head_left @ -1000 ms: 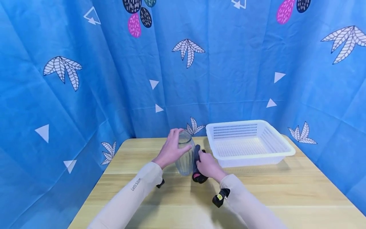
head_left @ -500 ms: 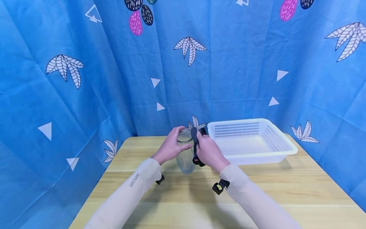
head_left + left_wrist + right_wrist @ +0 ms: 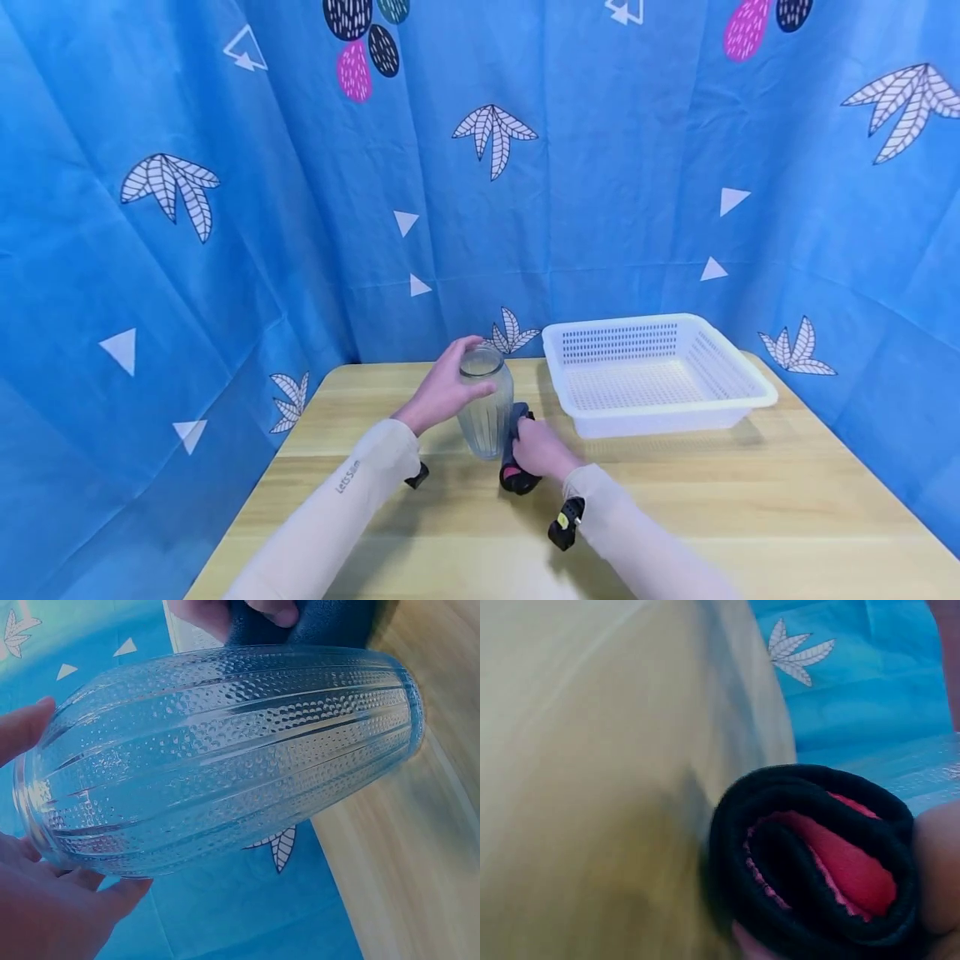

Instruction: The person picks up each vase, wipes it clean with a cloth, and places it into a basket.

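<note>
A clear ribbed glass vase (image 3: 486, 417) stands upright on the table. My left hand (image 3: 444, 390) holds it near the rim, with thumb and fingers on opposite sides. In the left wrist view, the vase (image 3: 232, 757) shows dimpled bands between its ribs. My right hand (image 3: 542, 450) grips a rolled black cloth (image 3: 516, 477) low beside the vase's right side. Seen in the right wrist view, the rolled cloth (image 3: 810, 862) has a pink inner layer. Whether the cloth touches the glass, I cannot tell.
A white perforated plastic basket (image 3: 652, 421) sits on the wooden table (image 3: 750, 508) to the right, behind my right hand. A blue patterned curtain (image 3: 630, 208) hangs around the back and sides of the table.
My right hand rose with the rolled cloth to about the vase's rim half a second ago, and now it is back down near the base. My left hand has stayed at the rim.
</note>
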### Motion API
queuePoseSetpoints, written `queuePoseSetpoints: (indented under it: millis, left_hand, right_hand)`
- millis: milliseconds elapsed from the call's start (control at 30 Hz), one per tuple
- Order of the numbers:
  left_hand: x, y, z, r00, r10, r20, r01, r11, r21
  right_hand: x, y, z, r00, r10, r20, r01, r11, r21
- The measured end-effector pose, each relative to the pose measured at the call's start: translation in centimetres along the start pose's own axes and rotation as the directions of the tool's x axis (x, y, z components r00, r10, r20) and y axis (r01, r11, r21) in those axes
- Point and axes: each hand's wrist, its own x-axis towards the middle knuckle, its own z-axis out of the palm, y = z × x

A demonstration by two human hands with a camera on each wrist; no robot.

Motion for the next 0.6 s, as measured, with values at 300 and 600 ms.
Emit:
queuePoseSetpoints:
  millis: [300,600]
  left_hand:
    - [-0.1,-0.7,0.2,0.998,0.01,-0.054,-0.009,1.0,0.016]
    - [0.4,0.1,-0.4,0.999,0.021,0.036,-0.022,1.0,0.009]
  right_hand:
    - [-0.4,-1.4,-3.2,0.997,0.04,-0.071,-0.037,0.998,0.042]
    - [-0.6,-4.6,-8.3,0.949,-0.142,-0.283,0.124,0.989,-0.08]
